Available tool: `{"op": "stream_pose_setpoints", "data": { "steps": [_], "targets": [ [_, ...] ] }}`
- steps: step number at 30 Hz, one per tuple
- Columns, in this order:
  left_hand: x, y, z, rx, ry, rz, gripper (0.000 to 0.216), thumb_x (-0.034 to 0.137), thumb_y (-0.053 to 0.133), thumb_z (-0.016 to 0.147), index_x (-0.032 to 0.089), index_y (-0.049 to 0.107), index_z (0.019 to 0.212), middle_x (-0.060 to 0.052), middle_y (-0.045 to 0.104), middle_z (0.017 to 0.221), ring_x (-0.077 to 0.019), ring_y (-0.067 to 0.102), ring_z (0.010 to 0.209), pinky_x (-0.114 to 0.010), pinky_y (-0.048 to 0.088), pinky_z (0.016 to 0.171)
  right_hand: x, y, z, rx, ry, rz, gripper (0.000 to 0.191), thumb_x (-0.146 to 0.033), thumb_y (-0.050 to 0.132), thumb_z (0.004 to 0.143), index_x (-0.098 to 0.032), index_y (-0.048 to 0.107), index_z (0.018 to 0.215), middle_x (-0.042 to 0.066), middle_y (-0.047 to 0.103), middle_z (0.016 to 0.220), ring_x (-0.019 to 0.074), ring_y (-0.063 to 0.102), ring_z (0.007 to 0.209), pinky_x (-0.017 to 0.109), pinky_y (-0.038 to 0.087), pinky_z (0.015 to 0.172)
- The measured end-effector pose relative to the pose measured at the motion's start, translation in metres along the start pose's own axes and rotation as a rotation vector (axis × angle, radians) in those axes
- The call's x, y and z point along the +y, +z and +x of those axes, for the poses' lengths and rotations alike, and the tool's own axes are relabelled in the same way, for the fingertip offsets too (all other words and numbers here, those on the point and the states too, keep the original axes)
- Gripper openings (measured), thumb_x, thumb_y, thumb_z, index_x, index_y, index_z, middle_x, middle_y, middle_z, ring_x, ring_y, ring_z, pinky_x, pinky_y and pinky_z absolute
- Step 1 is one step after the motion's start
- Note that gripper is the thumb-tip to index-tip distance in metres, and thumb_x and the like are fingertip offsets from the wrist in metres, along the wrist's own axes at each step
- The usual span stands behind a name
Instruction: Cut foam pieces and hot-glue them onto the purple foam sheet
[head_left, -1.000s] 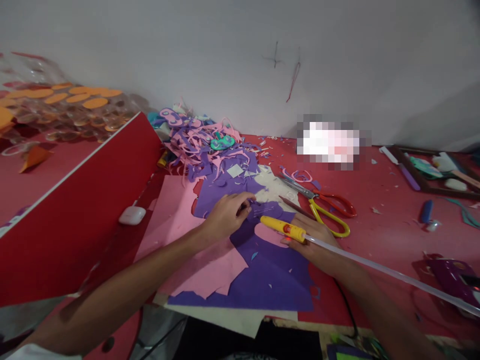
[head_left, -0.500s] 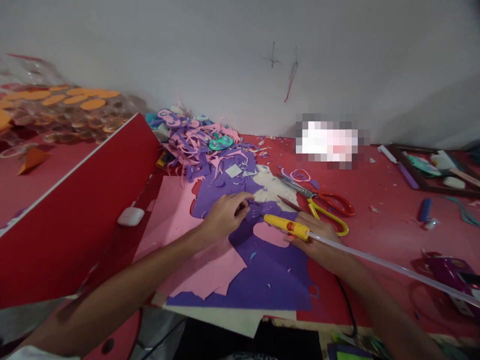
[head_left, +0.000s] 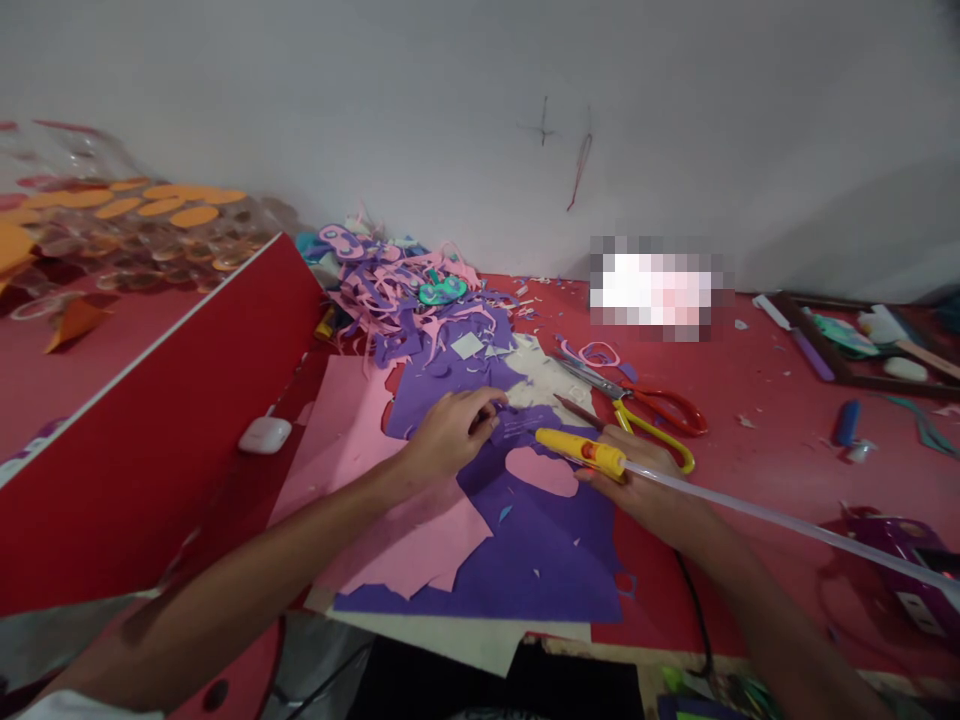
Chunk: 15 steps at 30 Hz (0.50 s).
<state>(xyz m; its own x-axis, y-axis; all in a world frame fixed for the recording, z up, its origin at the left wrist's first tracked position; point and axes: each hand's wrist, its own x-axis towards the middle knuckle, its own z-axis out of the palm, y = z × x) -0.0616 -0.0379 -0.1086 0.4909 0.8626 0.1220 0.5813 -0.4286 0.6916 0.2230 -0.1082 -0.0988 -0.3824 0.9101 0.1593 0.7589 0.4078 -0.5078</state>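
My right hand (head_left: 651, 470) is closed around a yellow hot glue gun (head_left: 574, 447), its nozzle pointing left. A long clear glue stick (head_left: 772, 520) runs out of its back toward the lower right. My left hand (head_left: 454, 432) has curled fingers just left of the nozzle, over purple foam sheet; whatever its fingertips hold is too small to make out. Below the nozzle lies a cut pink oval piece (head_left: 541, 472) on the purple sheet (head_left: 525, 570). A larger pink sheet (head_left: 405, 530) lies under my left forearm.
Scissors (head_left: 630, 390) with red and yellow handles lie beyond my right hand. A heap of pink and purple scraps (head_left: 405, 275) stands at the back. A red panel (head_left: 187, 400) rises on the left, near a white case (head_left: 265, 435). A purple device (head_left: 900, 560) sits far right.
My right hand and the glue gun have shifted slightly right, uncovering more of the pink oval. My left hand stays nearly in place. The whole view has moved a little.
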Motion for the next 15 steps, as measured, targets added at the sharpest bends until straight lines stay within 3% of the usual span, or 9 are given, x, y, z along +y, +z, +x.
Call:
{"op": "stream_pose_setpoints", "data": {
  "steps": [9,15],
  "targets": [
    [0.002,-0.001,0.0,0.001,0.002,0.004,0.029,0.012,0.055,0.093,0.02,0.064,0.119,-0.001,0.071,0.084,-0.0137,0.06,0.07,-0.026,0.039,0.065,-0.001,-0.007,0.0,0.035,-0.005,-0.044,0.032,-0.05,0.052,0.101,-0.026,0.07,0.093,0.003,0.067,0.083,0.02,0.063,0.074,0.033,0.049,0.065],
    [0.003,-0.001,0.0,-0.005,-0.005,0.007,0.029,0.013,0.055,0.093,0.02,0.065,0.119,-0.001,0.071,0.084,-0.0136,0.059,0.068,-0.026,0.039,0.065,-0.003,-0.012,-0.001,0.051,0.014,-0.063,0.029,-0.048,0.055,0.1,-0.025,0.069,0.089,0.002,0.065,0.079,0.0191,0.061,0.071,0.032,0.05,0.067]
  ]
}}
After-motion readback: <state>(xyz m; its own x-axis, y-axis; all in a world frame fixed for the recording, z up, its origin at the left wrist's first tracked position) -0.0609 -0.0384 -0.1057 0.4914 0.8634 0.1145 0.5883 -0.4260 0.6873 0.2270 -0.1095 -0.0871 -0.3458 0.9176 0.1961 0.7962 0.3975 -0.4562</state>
